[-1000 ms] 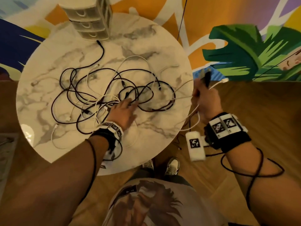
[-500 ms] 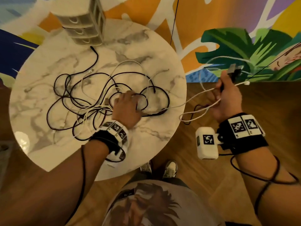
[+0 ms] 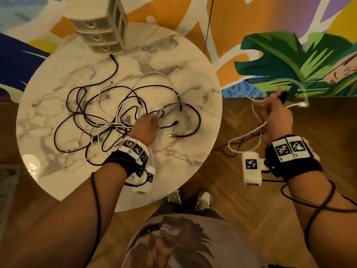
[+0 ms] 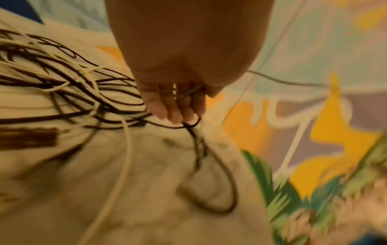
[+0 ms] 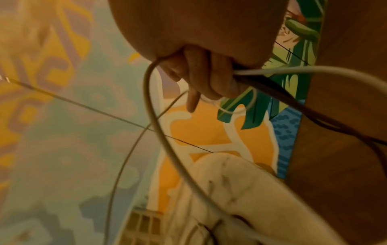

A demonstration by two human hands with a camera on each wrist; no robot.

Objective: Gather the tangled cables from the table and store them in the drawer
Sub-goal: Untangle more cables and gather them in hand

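A tangle of black and white cables (image 3: 116,117) lies on the round marble table (image 3: 183,161). My left hand (image 3: 152,120) lies on the tangle's right side. In the left wrist view its straight fingers (image 4: 178,114) press a black cable loop (image 4: 209,174) to the tabletop. Off the table to the right, my right hand (image 3: 274,117) grips a white cable (image 3: 249,134) and a black one, which hang in loops below it. The right wrist view shows that fist (image 5: 209,79) closed around the white cable (image 5: 159,132) and the black cable (image 5: 293,102). A small drawer unit (image 3: 100,33) stands at the table's far edge with its drawers closed.
A painted mural wall (image 3: 289,55) rises behind the table. Wooden floor (image 3: 231,200) lies to the right and in front, with my shoes (image 3: 202,198) by the table's near edge. A thin black wire (image 3: 208,26) hangs along the wall.
My right hand has moved right and away from the table, drawing the white and black cables out of the tangle. The left hand has stayed on the pile, sliding slightly right.
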